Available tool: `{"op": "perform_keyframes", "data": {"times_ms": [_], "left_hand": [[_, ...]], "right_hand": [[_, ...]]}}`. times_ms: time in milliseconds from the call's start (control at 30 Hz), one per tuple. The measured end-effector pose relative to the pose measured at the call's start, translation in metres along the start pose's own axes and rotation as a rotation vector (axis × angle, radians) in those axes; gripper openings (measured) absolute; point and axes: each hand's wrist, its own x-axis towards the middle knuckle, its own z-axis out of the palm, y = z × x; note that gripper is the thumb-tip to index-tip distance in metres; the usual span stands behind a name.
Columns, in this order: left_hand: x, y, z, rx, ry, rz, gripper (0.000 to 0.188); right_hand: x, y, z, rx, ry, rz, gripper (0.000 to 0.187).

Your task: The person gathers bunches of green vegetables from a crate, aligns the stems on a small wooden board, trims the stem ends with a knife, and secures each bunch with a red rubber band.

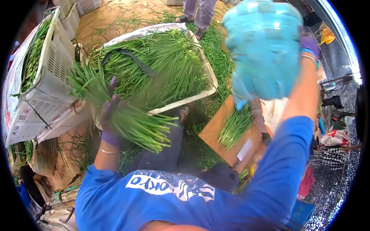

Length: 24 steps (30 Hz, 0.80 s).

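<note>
white crate (pixel 58 73) stands upper left; left of centre, the left hand (pixel 107 120) is wrapped around a green bunch (pixel 142 129). a stalk-filled basket (pixel 181 102) sits upper centre; upper right, a blue object (pixel 264 52) has the right hand (pixel 310 44) at its edge, grip impossible to tell.

A head-worn fisheye looks steeply down from close above the blue shirt (pixel 115 196), taking in the left hand (pixel 109 121) and right hand (pixel 310 45).

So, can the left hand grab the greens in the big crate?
Probably not while full: the left hand looks close to the open white crate, but it's holding a bunch of greens.
</note>
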Motion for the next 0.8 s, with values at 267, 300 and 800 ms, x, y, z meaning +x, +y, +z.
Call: {"op": "perform_keyframes", "data": {"times_ms": [267, 300, 800], "left_hand": [[-0.032, -0.002, -0.017, 0.307, 0.058, -0.114, 0.075], [-0.037, -0.003, -0.009, 0.092, 0.045, -0.17, 0.076], [-0.09, -0.055, 0.126, 0.027, -0.303, -0.466, 0.075]], "right_hand": [[-0.337, -0.083, 0.087, 0.676, -0.23, -0.733, 0.053], [-0.399, -0.068, 0.094, 0.851, -0.351, -0.611, 0.052], [-0.534, -0.016, -0.08, 2.191, -0.978, 0.065, 0.078]]}}
